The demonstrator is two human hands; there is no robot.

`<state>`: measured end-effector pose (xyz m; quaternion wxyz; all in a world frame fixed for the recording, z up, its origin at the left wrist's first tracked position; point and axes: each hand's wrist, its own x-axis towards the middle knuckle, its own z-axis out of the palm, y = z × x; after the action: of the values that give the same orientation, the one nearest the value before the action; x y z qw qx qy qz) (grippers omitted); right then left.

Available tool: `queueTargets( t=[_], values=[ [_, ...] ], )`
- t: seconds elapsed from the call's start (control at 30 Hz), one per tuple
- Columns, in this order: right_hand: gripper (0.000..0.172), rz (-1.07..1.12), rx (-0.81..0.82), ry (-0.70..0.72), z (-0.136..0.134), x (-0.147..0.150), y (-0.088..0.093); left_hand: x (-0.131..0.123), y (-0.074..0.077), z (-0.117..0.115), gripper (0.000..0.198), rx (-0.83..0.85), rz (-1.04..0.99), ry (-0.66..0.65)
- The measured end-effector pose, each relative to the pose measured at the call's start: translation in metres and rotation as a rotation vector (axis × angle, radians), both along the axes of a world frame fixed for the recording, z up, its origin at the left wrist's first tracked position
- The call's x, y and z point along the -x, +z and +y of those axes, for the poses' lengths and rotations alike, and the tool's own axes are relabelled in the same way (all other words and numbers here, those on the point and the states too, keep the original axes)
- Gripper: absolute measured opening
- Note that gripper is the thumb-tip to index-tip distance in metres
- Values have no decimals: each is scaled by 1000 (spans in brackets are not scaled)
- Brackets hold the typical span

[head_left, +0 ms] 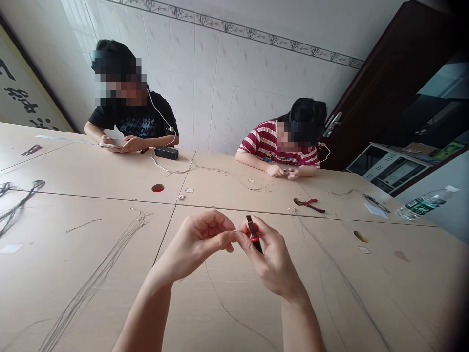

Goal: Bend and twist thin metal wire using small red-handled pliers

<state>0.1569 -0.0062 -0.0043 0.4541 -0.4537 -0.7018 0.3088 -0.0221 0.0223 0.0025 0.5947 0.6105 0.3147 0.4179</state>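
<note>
My left hand (208, 234) pinches a thin grey cord (223, 303) between thumb and forefinger, and a length of it trails down toward the table's near edge. Close against it, my right hand (269, 259) meets the left fingertips with its thumb and forefinger. Tucked in the right palm is a pair of small pliers (252, 234), dark with red parts, its jaws pointing up. What lies between the meeting fingertips is too small to make out. On the left a bundle of grey cords (106, 264) lies on the table, with another bundle (337, 266) on the right.
Red-handled pliers (309, 204) lie beyond my right hand. A water bottle (427, 203) and a pen (376, 203) are at right. Across the table (227, 195) sit two people, one behind a black box (166, 152) with a white cable. A round hole (361, 236) opens in the tabletop.
</note>
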Motion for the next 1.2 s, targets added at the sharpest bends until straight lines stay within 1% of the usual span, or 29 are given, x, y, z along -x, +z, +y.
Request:
queueTargets(
  t=[0.27,0.53,0.7,0.77,0.83,0.9,0.97,1.03,1.1,1.2],
  values=[
    [20,24,12,27,2,1,1,0,-4,1,12,-11,19,2],
    [22,29,8,34,0,1,2,-1,-3,0,14,-3,26,6],
    [23,44,19,25,0,1,2,-2,0,0,13,-7,27,21],
    [24,53,31,10,0,1,1,-2,1,1,16,-5,20,48],
    [25,61,34,-8,1,0,0,-3,-1,2,25,23,2,63],
    [24,66,24,-20,1,0,-1,-3,-4,4,36,72,-24,29],
    [22,75,19,-19,2,-1,-2,-4,-6,5,45,116,-43,-50],
    [22,88,19,-22,2,-1,-2,-6,-8,6,50,133,-54,-121],
    [23,99,21,-27,3,-2,-2,-7,-8,6,47,131,-59,-146],
    [23,110,17,-34,4,-2,-2,-10,-6,6,37,116,-45,-92]
  ],
)
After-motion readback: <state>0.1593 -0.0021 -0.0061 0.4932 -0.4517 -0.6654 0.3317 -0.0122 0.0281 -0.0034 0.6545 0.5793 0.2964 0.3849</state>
